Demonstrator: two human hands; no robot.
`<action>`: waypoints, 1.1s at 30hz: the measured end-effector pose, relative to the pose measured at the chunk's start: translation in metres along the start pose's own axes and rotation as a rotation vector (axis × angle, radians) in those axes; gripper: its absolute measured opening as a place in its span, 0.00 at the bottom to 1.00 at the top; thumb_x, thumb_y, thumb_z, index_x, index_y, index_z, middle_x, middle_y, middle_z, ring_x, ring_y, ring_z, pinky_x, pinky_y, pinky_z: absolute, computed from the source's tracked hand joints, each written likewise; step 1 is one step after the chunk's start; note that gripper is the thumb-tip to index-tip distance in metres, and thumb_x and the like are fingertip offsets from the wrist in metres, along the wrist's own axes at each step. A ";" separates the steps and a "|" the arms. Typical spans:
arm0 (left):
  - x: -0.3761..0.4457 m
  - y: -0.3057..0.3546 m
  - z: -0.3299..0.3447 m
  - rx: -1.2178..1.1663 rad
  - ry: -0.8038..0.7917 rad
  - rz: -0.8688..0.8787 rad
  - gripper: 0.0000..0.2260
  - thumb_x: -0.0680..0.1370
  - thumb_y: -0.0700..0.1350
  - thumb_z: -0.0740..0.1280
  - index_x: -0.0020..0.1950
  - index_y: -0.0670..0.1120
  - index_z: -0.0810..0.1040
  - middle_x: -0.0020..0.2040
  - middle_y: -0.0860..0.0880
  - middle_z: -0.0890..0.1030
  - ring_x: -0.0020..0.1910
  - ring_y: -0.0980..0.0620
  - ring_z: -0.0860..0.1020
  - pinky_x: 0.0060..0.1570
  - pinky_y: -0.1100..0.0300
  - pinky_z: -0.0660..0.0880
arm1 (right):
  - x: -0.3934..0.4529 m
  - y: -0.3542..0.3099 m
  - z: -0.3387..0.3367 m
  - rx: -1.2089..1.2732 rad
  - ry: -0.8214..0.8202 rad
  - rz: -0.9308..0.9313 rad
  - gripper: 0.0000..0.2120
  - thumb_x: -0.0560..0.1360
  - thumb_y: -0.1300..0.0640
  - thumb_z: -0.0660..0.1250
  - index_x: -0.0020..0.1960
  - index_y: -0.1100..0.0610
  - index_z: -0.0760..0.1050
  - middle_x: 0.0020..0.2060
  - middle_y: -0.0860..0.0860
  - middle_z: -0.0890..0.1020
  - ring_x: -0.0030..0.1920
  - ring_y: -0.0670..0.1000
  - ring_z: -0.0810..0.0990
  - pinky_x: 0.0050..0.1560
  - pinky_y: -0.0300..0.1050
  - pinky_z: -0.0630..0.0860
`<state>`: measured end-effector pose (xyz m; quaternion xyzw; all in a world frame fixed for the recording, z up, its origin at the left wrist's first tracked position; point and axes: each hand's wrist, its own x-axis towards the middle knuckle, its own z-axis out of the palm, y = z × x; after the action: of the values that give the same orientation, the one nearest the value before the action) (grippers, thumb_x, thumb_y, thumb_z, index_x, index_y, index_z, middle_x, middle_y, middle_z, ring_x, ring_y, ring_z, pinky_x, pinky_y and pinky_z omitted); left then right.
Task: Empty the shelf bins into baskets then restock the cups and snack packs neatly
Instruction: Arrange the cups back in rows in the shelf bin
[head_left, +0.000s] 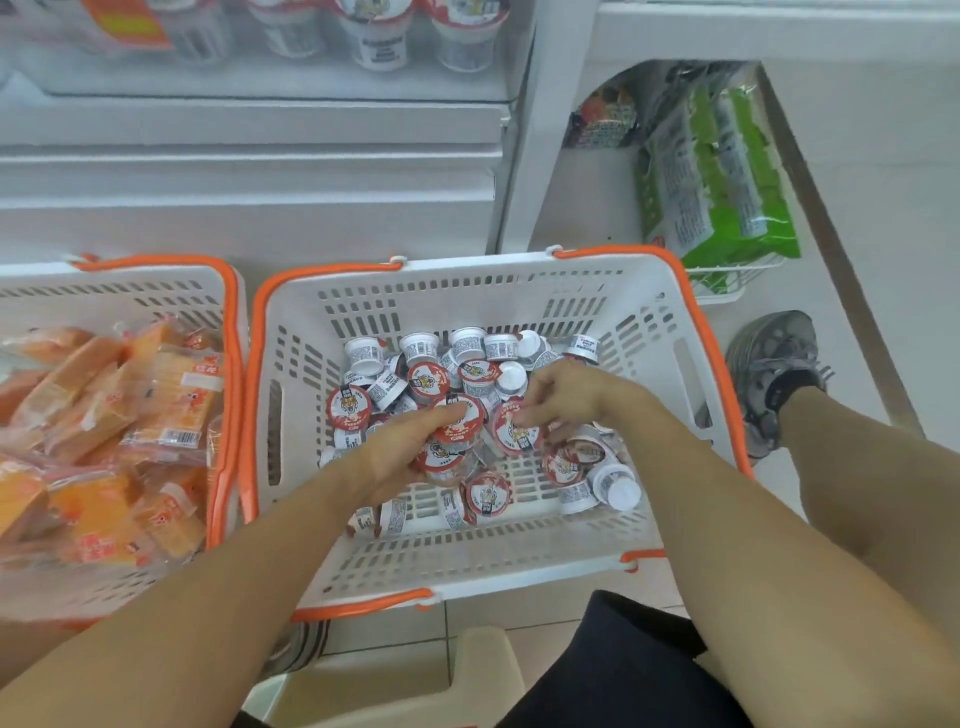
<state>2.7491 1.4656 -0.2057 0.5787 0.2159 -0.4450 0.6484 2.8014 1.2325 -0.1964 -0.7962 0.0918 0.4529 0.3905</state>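
- A cream stool (457, 670) stands at the bottom of the view, partly under dark shorts (613, 670), on the tiled floor (857, 171).
- Both bare forearms reach forward into the white basket (519, 571) with orange handles.
- The left hand (400, 447) curls round a red-lidded cup (457, 421), fingers wrapped over its lid, with a second cup (441, 460) pressed just below it in the same grip.
- The right hand (566, 397) has bent fingers pinching the edge of another cup (514, 428) just beside the left hand's one.
- Loose cups (415, 348) lie heaped in that basket, upright, tipped and upside down.
- A second basket (119, 291) to the left holds orange snack packs (130, 405).
- A grey shoe (769, 364) sits right of the basket.
- Green packets (727, 171) fill a wire rack beyond.
- More cups (374, 36) stand on the shelf (260, 119) at the top.
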 end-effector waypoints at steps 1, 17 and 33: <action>-0.010 0.015 0.000 -0.013 0.028 0.056 0.17 0.80 0.54 0.67 0.63 0.45 0.80 0.54 0.45 0.86 0.53 0.46 0.84 0.56 0.50 0.79 | -0.008 -0.018 -0.010 0.083 0.030 -0.054 0.11 0.72 0.60 0.78 0.44 0.61 0.76 0.44 0.56 0.84 0.40 0.53 0.86 0.47 0.54 0.85; -0.215 0.209 -0.102 0.319 0.325 0.676 0.17 0.77 0.57 0.67 0.40 0.44 0.83 0.39 0.38 0.84 0.35 0.41 0.82 0.40 0.54 0.77 | -0.135 -0.316 -0.012 0.607 0.288 -0.767 0.09 0.80 0.60 0.67 0.57 0.65 0.74 0.41 0.60 0.84 0.35 0.58 0.84 0.43 0.54 0.85; -0.236 0.245 -0.160 0.038 0.441 0.672 0.11 0.79 0.50 0.66 0.50 0.44 0.82 0.38 0.45 0.86 0.33 0.45 0.85 0.29 0.59 0.78 | 0.008 -0.486 -0.025 0.504 0.351 -0.404 0.13 0.80 0.60 0.68 0.62 0.64 0.74 0.48 0.59 0.82 0.37 0.54 0.87 0.38 0.44 0.84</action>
<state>2.8685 1.6777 0.0806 0.7107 0.1403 -0.0770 0.6851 3.0649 1.5465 0.0661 -0.7428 0.1068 0.1862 0.6342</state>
